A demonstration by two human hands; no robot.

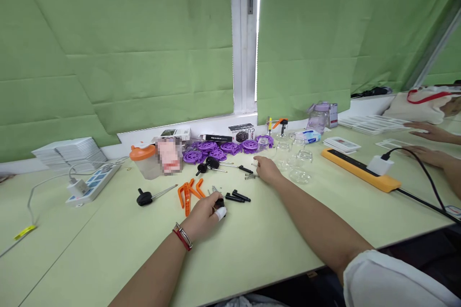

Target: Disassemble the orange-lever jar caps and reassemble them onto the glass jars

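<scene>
My left hand (206,213), with a white wrap on one finger, is closed around a small black plastic part (220,203), mostly hidden by the fingers. Farther off, my right hand (268,171) has its fingers curled together at the thin metal springs (251,177); whatever the fingertips hold is hidden. Two black plastic sticks (236,196) lie between the hands, and another black stick (245,169) is left of my right hand. Orange levers (187,196) lie just beyond my left hand. A black knob with a metal rod (144,197) rests farther left, with more black-knobbed rods (212,162) behind.
Purple plastic pieces (207,146) and small boxes (242,130) line the back. Clear jars (300,175) stand right of my right hand. An orange power strip (360,170) and a co-worker's hands (427,155) are at right; a white power strip (95,184) is at left.
</scene>
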